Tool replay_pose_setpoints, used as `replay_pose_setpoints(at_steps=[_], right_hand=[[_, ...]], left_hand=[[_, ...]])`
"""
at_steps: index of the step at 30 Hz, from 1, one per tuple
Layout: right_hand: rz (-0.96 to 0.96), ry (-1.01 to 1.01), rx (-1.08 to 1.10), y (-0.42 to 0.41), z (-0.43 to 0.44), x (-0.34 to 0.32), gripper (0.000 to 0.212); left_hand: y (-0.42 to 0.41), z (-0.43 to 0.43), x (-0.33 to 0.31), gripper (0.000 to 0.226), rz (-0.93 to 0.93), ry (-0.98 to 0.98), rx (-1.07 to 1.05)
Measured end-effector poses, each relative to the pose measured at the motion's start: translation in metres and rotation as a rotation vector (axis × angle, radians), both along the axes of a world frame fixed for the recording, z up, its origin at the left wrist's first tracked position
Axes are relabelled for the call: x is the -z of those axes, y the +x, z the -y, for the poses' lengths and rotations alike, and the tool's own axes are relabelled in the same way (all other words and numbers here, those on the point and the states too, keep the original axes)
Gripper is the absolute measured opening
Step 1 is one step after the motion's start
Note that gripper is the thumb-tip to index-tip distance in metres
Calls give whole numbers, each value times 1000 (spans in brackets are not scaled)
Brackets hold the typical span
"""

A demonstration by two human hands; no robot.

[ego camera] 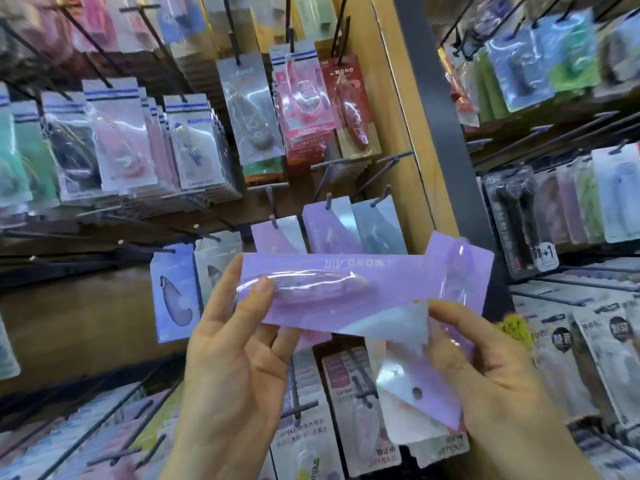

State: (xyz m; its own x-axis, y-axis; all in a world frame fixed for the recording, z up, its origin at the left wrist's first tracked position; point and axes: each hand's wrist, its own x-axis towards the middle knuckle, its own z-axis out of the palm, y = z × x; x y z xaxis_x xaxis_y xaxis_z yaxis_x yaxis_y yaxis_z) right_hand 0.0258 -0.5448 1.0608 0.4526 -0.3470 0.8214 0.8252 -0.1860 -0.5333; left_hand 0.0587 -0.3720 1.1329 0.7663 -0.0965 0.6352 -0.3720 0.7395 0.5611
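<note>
Left hand (pixel 235 348) pinches purple pack (pixel 381 285), thumb on blister (pixel 311 289), long axis crosswise | right hand (pixel 485 362) grips second pack (pixel 443 400), near upright, crossing first's right end | both held before rack (pixel 398 98).

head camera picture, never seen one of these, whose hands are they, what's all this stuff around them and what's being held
There is no machine here. The one picture comes from a wide-angle camera worn on a person's head, looking forward and down, so the hands are the wearer's own. The left hand holds a purple blister pack lying sideways, thumb on its clear bubble. The right hand holds a second purple pack, tilted, its hang hole at the lower end. There is no table: this is a shop display, with hanging packs on metal hooks beside a wooden upright.
</note>
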Motion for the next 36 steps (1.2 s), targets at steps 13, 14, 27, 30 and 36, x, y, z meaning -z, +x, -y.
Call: replay_pose_setpoints(at_steps=[13,14,27,30,36], right_hand=[[42,83,-31,2,-1,-17,39],[18,53,-21,0,1,-20,39],[-128,-529,362,-16,12,-55,40],[-130,-526,392,-17,15,-57,34],[-46,-458,522,-10,26,-63,22]], left_hand=[[18,-7,29,59,183,480,-191],[18,-13,28,53,286,725,-224],[1,12,-34,21,542,682,-477],[6,18,-40,14,468,671,-363],[27,38,-60,15,346,502,-527]])
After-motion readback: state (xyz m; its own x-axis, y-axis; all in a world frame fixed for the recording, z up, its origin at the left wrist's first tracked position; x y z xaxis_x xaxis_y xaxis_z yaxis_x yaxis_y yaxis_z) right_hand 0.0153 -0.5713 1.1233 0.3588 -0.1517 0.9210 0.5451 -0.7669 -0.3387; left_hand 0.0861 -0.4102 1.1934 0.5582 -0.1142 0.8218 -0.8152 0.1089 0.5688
